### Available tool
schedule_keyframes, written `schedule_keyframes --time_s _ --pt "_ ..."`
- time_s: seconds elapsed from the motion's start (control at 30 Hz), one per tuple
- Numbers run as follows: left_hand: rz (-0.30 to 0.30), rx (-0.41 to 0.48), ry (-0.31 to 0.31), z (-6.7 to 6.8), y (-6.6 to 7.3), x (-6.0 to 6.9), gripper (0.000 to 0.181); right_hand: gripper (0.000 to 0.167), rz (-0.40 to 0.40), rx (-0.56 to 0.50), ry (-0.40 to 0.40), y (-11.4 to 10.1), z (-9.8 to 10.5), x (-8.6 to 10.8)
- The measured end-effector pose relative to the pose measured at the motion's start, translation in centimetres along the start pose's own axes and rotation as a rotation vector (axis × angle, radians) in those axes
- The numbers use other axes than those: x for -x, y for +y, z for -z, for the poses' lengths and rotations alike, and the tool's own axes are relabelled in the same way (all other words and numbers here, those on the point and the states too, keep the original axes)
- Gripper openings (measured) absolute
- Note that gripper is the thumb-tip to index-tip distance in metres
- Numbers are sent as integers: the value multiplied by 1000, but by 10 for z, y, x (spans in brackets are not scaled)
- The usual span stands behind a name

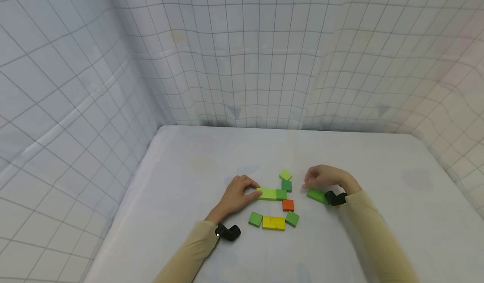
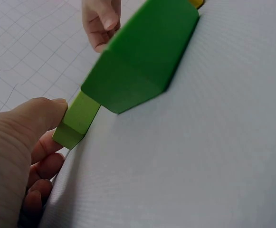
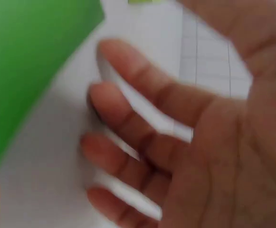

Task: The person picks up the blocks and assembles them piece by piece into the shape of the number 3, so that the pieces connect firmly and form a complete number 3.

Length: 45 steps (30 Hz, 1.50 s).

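My left hand (image 1: 236, 194) pinches the left end of a long light green block (image 1: 266, 194) between thumb and fingers. That block's right end meets a small green square block (image 1: 281, 195). In the left wrist view, the thumb lies on the light green block (image 2: 76, 118), and a large green block (image 2: 142, 57) fills the foreground. My right hand (image 1: 327, 176) is over the table with loosely bent fingers and nothing in them. Close to it lies a long green block (image 1: 316, 196), partly covered by the wrist camera; its green side (image 3: 28, 61) looms blurred in the right wrist view.
Nearer me, a yellow block (image 1: 274, 223) lies between two green squares (image 1: 255, 219). An orange-red square (image 1: 288, 205), a dark green square (image 1: 286, 186) and a tilted lime square (image 1: 285, 175) lie between the hands. Gridded white curtains (image 1: 242, 64) surround the white table (image 1: 189, 157).
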State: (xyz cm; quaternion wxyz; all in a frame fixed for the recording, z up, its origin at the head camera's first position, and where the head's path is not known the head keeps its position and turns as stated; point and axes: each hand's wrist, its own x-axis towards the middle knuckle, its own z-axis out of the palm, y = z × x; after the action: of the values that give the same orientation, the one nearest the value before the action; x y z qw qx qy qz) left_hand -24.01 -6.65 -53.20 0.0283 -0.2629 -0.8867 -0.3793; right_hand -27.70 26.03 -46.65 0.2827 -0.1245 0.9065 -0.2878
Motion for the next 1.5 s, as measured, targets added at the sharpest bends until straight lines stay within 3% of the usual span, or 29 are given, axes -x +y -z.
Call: schedule_keyframes --time_s 0.23,0.37,0.5,0.83,1.13,1.37,1.5 --pt "9 -4 -2 1 1 4 21 36 109 20 -75 18 0 27" --pt "2 1 4 1 1 4 20 33 129 3 -46 19 0 30" --pt "-7 6 7 2 1 3 20 30 97 -24 -8 18 3 25" --pt "-21 -5 12 2 0 0 19 30 32 -10 83 8 17 -11" --pt "-13 -2 6 2 0 0 20 37 -108 -108 182 -7 27 -49" --pt "-3 -9 3 2 -1 -1 21 37 -78 -129 231 -26 21 -77" --pt "-7 -10 0 1 0 -1 20 33 -17 -164 241 -32 11 -91"
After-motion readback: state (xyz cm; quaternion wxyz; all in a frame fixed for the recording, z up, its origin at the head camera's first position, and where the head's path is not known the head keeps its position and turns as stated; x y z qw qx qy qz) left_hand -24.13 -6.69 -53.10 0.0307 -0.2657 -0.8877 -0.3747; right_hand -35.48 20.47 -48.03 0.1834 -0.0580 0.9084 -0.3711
